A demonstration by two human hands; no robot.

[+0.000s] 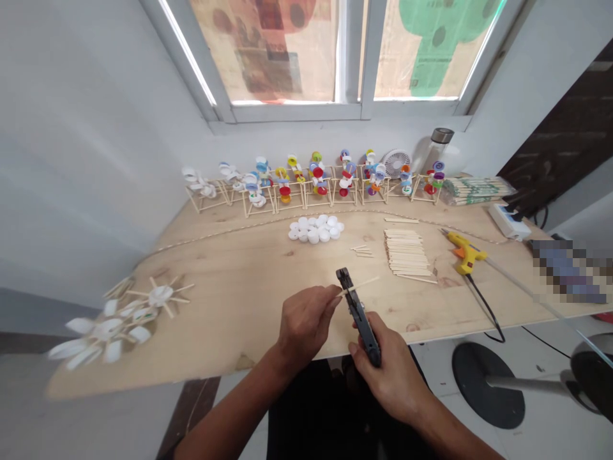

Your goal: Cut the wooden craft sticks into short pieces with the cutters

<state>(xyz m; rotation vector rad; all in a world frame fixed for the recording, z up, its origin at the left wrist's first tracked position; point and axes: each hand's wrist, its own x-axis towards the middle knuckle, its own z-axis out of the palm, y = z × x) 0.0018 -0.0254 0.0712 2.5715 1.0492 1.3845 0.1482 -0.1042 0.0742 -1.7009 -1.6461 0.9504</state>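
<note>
Seeing plain wood on the tabletop (258,275), smooth-looking, knotty, more matt than shiny. Same matt, bare wood for the thin stick (368,281) and the stacked sticks (406,252). Pretty matt on the hand tool (358,313) too, but can't tell metal from plastic there. Definitely getting smooth plastic from the cups (313,231), plus moulded plastic on the glue gun (468,249). Crinkly, glossy clear film around the bundle (479,190), brushed-looking metal on the bottle cap (441,135), and a rough, twisted texture along the cord (239,227).
</note>
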